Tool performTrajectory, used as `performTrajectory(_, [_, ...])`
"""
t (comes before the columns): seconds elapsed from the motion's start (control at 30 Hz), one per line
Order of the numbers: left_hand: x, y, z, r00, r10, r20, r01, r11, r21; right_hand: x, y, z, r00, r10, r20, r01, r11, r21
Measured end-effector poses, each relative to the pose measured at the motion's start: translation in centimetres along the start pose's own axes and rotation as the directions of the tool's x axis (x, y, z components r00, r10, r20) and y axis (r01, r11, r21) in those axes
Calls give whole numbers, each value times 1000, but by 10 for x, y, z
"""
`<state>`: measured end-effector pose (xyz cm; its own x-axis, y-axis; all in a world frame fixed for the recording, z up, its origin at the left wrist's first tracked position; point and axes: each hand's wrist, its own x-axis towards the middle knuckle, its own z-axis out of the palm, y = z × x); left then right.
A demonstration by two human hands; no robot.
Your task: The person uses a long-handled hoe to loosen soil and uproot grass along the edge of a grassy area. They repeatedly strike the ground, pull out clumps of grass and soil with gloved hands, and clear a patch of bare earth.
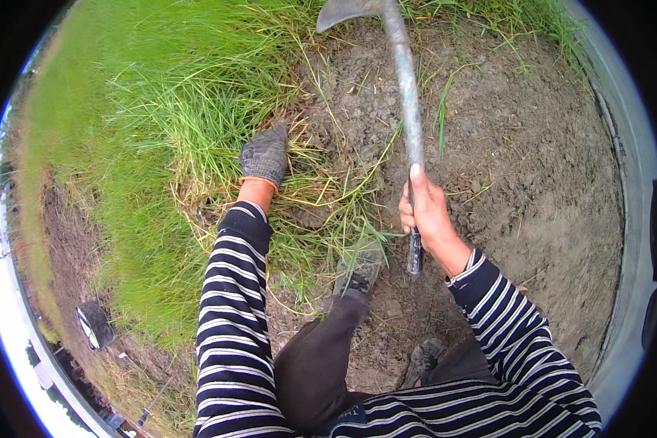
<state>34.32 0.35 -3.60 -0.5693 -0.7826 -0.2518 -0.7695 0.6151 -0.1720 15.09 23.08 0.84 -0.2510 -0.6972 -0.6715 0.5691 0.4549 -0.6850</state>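
Observation:
My left hand (264,155), in a dark knitted glove with an orange cuff, rests at the edge of the tall green grass (197,109), its fingers hidden in the stems; whether it grips any of them I cannot tell. My bare right hand (428,211) is closed around the lower handle of a long-handled sickle (408,87), just above its dark end. The curved metal blade is at the top of the view, over the border of grass and soil, pointing left. Loose grass stems (328,202) lie between my hands.
Bare brown soil (525,164) spreads to the right, bounded by a pale curved edging (629,153). My shoes (358,268) stand on soil below, one with grass blades over it. A dark container (96,324) sits on the ground at the far left, beyond the grass.

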Motion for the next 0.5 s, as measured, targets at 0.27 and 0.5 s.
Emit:
performTrajectory(0.27, [-2,5,-7,999,-48,19,46,992,115,0,59,23,936,342,83,-336,939,-78])
performTrajectory(0.5, [61,23,-17,962,262,81,-274,912,306,-33,21,49,853,337,400,-462,844,274])
